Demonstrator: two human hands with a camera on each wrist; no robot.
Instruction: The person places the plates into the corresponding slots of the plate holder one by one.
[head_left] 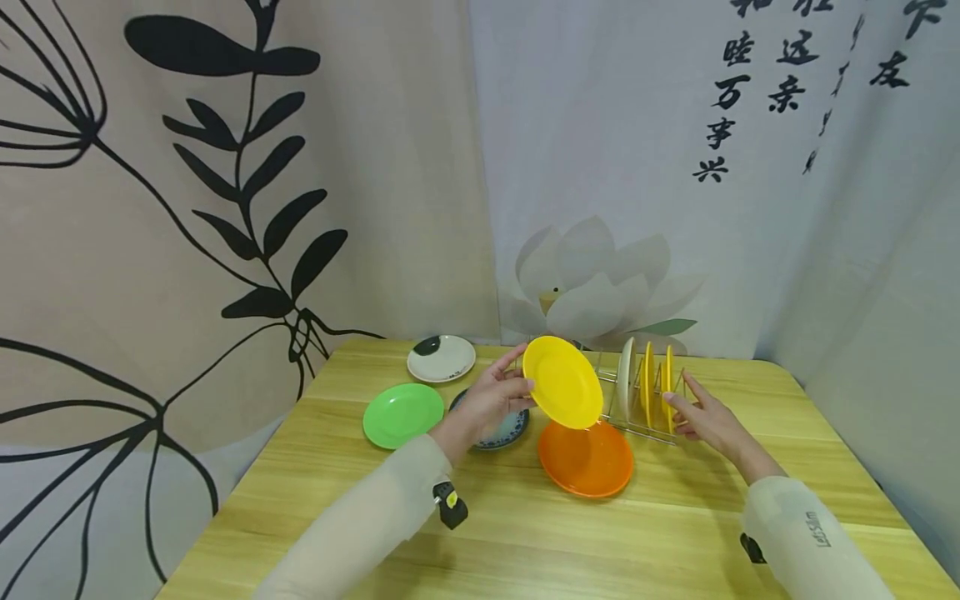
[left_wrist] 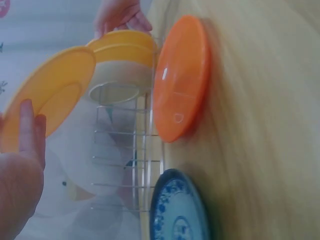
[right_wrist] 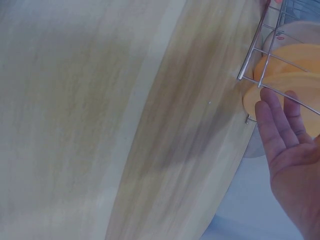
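Observation:
My left hand [head_left: 486, 402] pinches a yellow plate [head_left: 562, 383] at its left edge and holds it tilted above the table. Behind and to the right stands a wire dish rack [head_left: 637, 430]. A white plate [head_left: 624, 379] and two yellow plates [head_left: 647, 385] stand on edge in its right part. My right hand [head_left: 708, 423] is at the rack's right end, its fingers [right_wrist: 272, 130] extended close against the wires and the outermost yellow plate [right_wrist: 255, 97]. In the left wrist view, several rack slots left of the white plate hold nothing.
An orange plate [head_left: 585, 462] lies flat in front of the rack. Left of it are a blue-patterned plate [head_left: 504, 432], partly hidden by my left hand, a green plate [head_left: 403, 417] and a white plate with a black patch [head_left: 450, 362]. A printed curtain [head_left: 405, 208] hangs behind the table.

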